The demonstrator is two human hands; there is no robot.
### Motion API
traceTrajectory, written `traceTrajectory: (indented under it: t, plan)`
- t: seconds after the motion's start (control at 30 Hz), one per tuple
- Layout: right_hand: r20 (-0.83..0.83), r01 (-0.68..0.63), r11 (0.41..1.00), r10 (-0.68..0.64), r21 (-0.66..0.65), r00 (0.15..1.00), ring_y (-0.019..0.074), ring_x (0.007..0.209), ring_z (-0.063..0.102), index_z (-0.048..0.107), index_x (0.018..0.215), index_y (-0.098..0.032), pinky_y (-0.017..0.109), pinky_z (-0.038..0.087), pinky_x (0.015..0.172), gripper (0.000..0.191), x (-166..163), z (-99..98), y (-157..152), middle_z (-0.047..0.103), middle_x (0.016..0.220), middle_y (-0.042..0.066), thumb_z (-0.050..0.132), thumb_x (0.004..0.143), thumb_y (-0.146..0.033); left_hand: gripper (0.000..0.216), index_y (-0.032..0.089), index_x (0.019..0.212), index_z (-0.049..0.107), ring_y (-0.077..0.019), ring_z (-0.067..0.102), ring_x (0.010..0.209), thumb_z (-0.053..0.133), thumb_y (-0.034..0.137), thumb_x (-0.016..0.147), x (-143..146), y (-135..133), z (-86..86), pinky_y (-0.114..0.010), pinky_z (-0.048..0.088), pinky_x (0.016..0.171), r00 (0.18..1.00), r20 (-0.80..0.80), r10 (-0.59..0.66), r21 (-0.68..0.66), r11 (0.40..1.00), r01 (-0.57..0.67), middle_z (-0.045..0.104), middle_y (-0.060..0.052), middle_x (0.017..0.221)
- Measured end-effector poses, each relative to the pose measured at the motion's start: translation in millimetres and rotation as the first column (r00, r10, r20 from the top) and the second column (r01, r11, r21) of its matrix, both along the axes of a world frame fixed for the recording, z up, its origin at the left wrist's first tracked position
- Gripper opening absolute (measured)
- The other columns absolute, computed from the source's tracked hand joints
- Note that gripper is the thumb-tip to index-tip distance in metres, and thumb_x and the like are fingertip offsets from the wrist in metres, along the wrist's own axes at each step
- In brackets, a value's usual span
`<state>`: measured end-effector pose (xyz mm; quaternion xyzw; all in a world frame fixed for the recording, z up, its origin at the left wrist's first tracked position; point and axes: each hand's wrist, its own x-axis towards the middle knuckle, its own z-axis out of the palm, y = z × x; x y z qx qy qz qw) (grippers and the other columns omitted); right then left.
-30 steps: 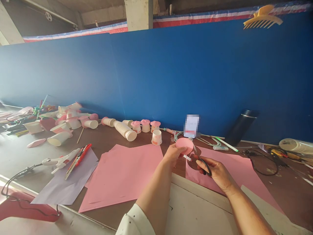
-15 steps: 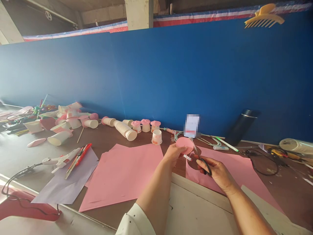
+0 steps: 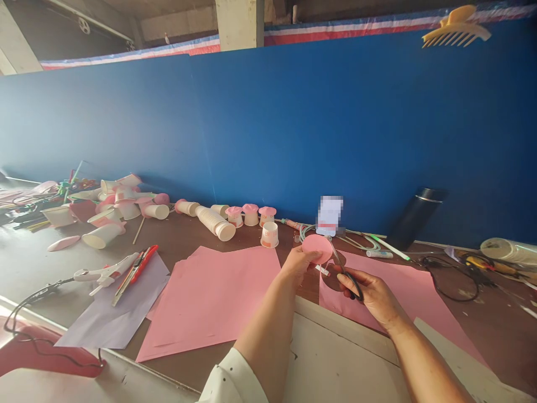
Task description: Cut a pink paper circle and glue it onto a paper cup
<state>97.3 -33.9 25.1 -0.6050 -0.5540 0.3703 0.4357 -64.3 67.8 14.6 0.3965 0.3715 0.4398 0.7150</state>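
Between the thumb and fingers of my left hand (image 3: 298, 262) is a pink paper disc (image 3: 318, 247), held up above the table. My right hand (image 3: 371, 291) grips scissors (image 3: 353, 284) by their black handles. Their blades point up and left, close against the disc's right edge; whether they are parted I cannot tell. Below my right hand lies a pink paper sheet (image 3: 403, 291) with a rounded cut-out along its left side. A white marker with a red end (image 3: 321, 270) rests on the table just under the disc.
Pink sheets (image 3: 213, 302) lie at left, beside a glue gun (image 3: 104, 273) and a red utility knife (image 3: 134, 274) on lilac paper (image 3: 113, 324). Paper cups (image 3: 269, 235), some pink-topped, line the back. A phone (image 3: 329, 215) leans near a black flask (image 3: 415, 218).
Hands, disc and scissors keep nearly the same positions. The whole view has shifted very slightly.
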Motion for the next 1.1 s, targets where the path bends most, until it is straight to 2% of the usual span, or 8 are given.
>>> traceTrajectory:
  t: [0.27,0.6,1.1]
  plan:
    - [-0.028,0.027,1.0,-0.027,-0.013,0.999,0.0168,0.065,0.051,0.075,0.111,-0.022,0.029,0.046,0.065,0.054,-4.2,5.6,-2.1,0.06,0.067,0.002,0.068,0.072,-0.059,0.044,0.01,0.098,0.07,-0.0189,0.059,0.084,0.081,0.03,0.061,-0.1,-1.4,0.6,-0.027,0.045,0.068,1.0,-0.019,0.016,-0.001,1.0,-0.016,0.068,-0.012,0.096]
    - [-0.086,-0.01,0.999,0.006,-0.046,0.996,0.0165,0.067,0.049,0.074,0.112,-0.023,0.028,0.043,0.068,0.05,-0.4,0.9,-0.5,0.059,0.068,0.0,0.07,0.074,-0.054,0.045,0.01,0.1,0.071,-0.0173,0.058,0.078,0.08,0.032,0.062,-0.1,-1.0,1.7,-0.025,0.039,0.06,0.999,-0.039,0.008,-0.007,1.0,-0.009,0.069,-0.012,0.093]
    - [-0.025,-0.023,0.999,0.022,-0.031,0.999,0.0158,0.067,0.049,0.072,0.115,-0.024,0.028,0.04,0.068,0.048,0.3,0.1,0.4,0.06,0.069,0.0,0.068,0.077,-0.053,0.05,0.009,0.102,0.07,-0.0184,0.06,0.082,0.081,0.036,0.062,-0.4,-0.6,-0.5,-0.026,0.041,0.065,1.0,-0.026,-0.016,0.018,1.0,0.017,0.069,-0.012,0.094]
